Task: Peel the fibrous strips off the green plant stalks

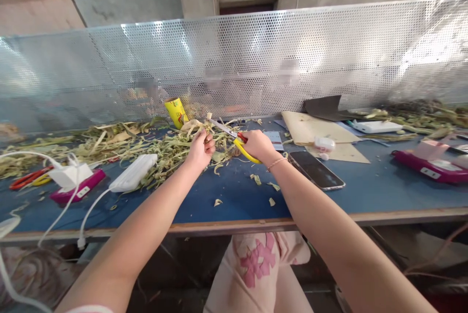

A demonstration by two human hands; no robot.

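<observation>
My left hand [201, 148] is closed in a pinch on a pale plant stem [193, 126] above a heap of green husks and trimmings [161, 149]. My right hand [256, 144] grips scissors [234, 138] with yellow and red handles. Their blades point left toward the stem, just beside my left fingers. Both hands hover over the blue tabletop [237, 196].
A yellow can [176, 111] stands behind the heap. A phone [316, 170], cardboard sheets [314, 130] and a white earbud case [324, 144] lie at right. Magenta scales [427, 164] [75, 189], a white power bank [132, 173] with cables, and red scissors [27, 177] lie about. A perforated metal screen [234, 59] backs the bench.
</observation>
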